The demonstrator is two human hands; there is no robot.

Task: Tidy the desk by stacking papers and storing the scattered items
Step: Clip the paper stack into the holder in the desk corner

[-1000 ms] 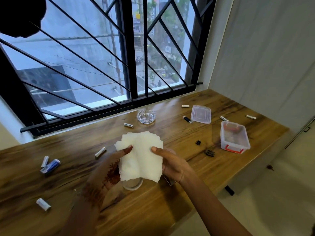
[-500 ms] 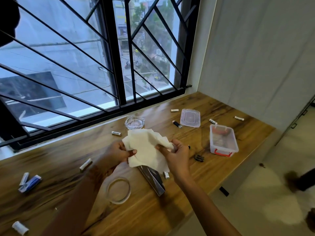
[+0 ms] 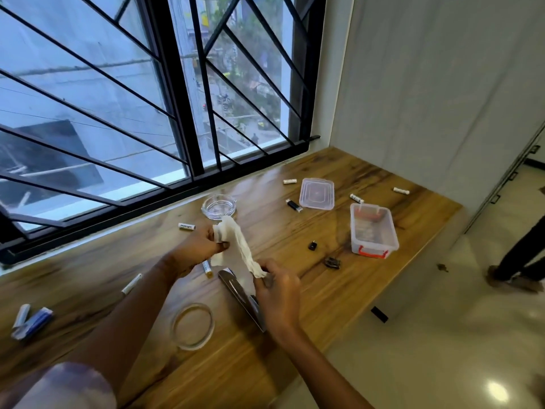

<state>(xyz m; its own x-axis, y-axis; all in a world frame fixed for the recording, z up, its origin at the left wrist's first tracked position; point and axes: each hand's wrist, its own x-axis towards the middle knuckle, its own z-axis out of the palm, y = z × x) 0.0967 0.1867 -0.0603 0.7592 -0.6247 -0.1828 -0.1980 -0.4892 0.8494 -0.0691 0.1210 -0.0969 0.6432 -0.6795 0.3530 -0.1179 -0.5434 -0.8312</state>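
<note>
Papers [image 3: 236, 246] pinched between both hands

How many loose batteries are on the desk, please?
8 batteries: three around the lid, one by the ashtray, one by the left hand, one left of it, two at far left; more may be hidden.

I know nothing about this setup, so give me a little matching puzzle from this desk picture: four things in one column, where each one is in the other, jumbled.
Things:
1. papers
2. lid
3. glass ashtray
4. tape ring

Places:
A. right by the window frame
B. flat on the desk, nearest the camera
C. gripped by the left hand and the right hand
D. lying flat, off the clear box

Pairs: 1-C, 2-D, 3-A, 4-B
</note>
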